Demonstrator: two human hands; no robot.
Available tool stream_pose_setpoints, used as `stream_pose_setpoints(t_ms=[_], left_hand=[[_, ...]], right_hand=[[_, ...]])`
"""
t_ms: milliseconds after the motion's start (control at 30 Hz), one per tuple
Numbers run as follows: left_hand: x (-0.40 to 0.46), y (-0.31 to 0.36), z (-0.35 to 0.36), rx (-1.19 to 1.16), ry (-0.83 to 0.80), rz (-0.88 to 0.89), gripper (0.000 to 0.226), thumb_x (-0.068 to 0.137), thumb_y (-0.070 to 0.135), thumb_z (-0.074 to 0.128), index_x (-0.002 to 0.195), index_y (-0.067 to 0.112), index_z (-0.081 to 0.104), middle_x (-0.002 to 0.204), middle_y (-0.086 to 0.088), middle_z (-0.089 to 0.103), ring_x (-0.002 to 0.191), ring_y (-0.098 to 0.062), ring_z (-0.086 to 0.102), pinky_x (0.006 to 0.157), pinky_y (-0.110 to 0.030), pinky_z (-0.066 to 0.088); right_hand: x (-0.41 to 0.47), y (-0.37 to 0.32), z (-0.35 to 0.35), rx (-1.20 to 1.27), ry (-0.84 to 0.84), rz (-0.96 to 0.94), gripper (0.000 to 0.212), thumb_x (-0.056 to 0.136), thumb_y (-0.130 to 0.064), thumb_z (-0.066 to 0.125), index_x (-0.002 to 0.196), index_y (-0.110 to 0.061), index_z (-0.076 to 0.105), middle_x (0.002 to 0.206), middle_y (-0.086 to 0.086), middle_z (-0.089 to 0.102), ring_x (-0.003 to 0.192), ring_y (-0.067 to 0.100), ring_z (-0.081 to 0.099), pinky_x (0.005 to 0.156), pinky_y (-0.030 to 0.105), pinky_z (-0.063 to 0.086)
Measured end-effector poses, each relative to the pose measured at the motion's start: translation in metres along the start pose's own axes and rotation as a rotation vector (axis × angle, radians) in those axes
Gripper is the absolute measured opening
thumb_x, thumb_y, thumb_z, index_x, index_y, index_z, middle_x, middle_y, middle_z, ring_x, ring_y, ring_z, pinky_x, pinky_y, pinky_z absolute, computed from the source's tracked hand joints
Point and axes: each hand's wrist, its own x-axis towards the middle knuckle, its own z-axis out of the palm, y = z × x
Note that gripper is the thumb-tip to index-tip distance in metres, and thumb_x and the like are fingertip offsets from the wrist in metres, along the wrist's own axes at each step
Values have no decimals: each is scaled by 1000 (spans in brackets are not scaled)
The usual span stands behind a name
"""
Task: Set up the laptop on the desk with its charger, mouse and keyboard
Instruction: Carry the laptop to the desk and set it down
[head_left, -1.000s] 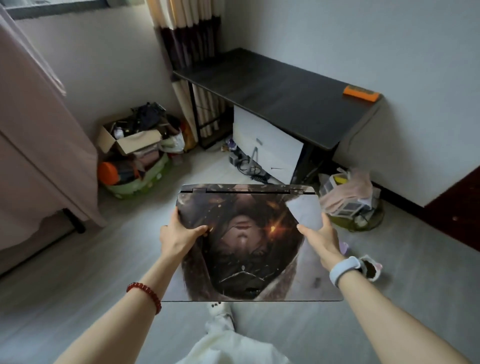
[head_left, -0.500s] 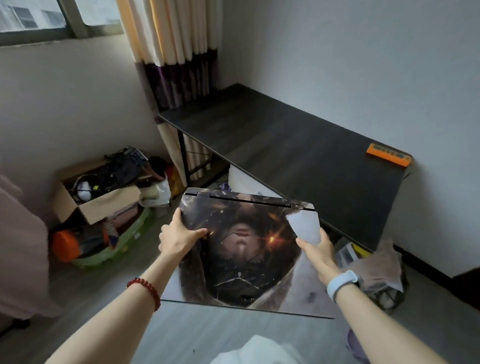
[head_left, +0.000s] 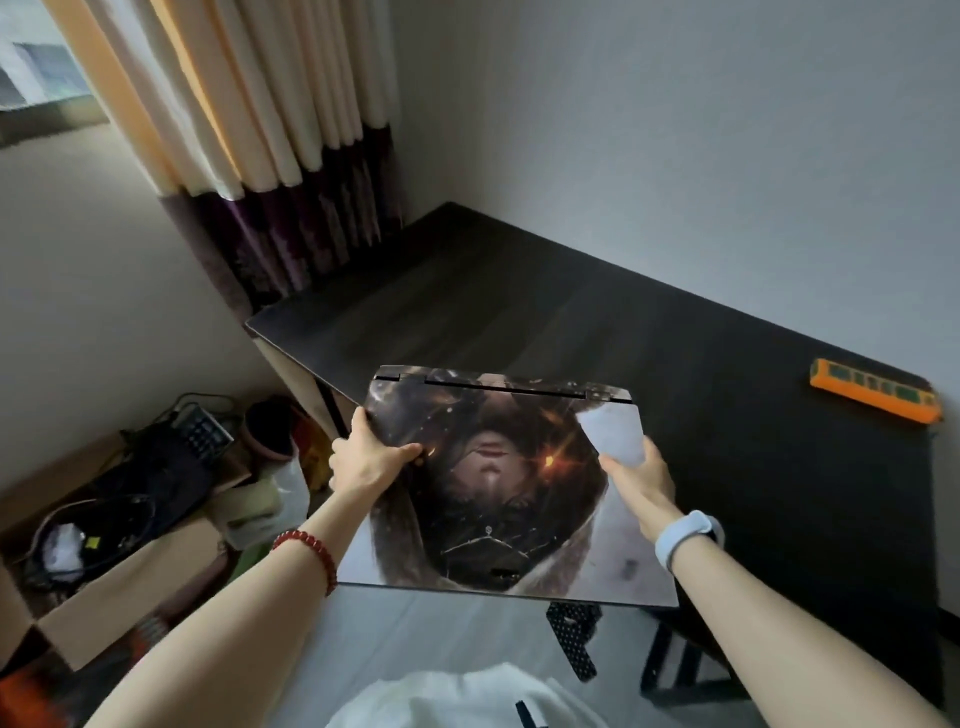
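I see pale grey walls (head_left: 675, 130) meeting in a corner, with a dark wood bench (head_left: 519, 312) pushed into it. Cream curtains (head_left: 249, 104) with a purple hem hang beside a window (head_left: 36, 67) letting in dull daylight. The floor (head_left: 441, 634) is grey planks.

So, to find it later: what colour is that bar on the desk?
Orange, with green segments on top; head view.

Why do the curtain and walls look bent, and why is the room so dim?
Head view: the wide-angle lens bows the curtain and desk edges; daylight comes only from the window at top left, so the dark desk looks gloomy, with a soft sheen; the laptop, held by the left hand and right hand, is fairly sharp, though edges of the picture look soft.
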Motion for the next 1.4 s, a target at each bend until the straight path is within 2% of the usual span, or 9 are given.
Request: stream_pose_setpoints(t_ms=[200, 333, 400, 533, 733, 933, 1400], left_hand=[[108, 54, 19, -41, -99, 0, 92, 65, 35, 81, 139, 21, 29, 131, -17, 47, 119, -37, 45, 100, -51, 41], [176, 91, 44, -26, -208, 19, 89, 65, 31, 81, 137, 21, 30, 130, -18, 46, 117, -38, 47, 98, -52, 43], [214, 112, 60, -9, -268, 56, 91, 65, 30, 81, 138, 21, 28, 130, -20, 45, 117, -39, 46, 98, -52, 43], [269, 153, 91, 87, -386, 114, 98, 66, 32, 81, 142, 23, 21, 132, -21, 40, 120, -40, 42, 98, -55, 42], [319, 196, 136, 219, -516, 152, 110, 65, 35, 82, 146, 26, 8, 138, -23, 32, 125, -43, 37, 100, -57, 40], [350, 224, 182, 263, -582, 149, 114, 63, 32, 84, 146, 24, 7, 138, -25, 32, 125, -43, 37, 102, -57, 38], [398, 280, 260, 404, -585, 176, 112, 65, 32, 82, 146, 24, 5, 137, -26, 33, 125, -43, 36, 102, -56, 37]], right_hand=[[75, -48, 25, 45, 72, 59, 65, 83, -30, 64, 140, -22, 33, 140, 11, 45, 124, 34, 46, 100, 46, 41], [120, -68, 38, 90, 160, 140, 67, 82, -29, 65, 140, -20, 32, 138, 12, 45, 123, 35, 47, 101, 48, 42], [144, -76, 43, 95, 213, 185, 62, 82, -27, 65, 136, -18, 36, 134, 13, 49, 119, 35, 50, 99, 49, 43], [179, -91, 49, 96, 301, 246, 58, 81, -25, 66, 132, -16, 40, 129, 13, 53, 115, 34, 53, 89, 42, 45], [224, -104, 46, 97, 325, 361, 77, 79, -23, 68, 143, -20, 25, 141, 15, 40, 126, 35, 43, 102, 49, 40], [274, -109, 34, 114, 330, 442, 77, 80, -21, 68, 142, -22, 24, 142, 14, 38, 127, 35, 41, 102, 50, 39], [369, -94, 24, 138, 398, 581, 72, 80, -24, 67, 140, -25, 28, 139, 11, 42, 124, 33, 44, 99, 49, 40]])
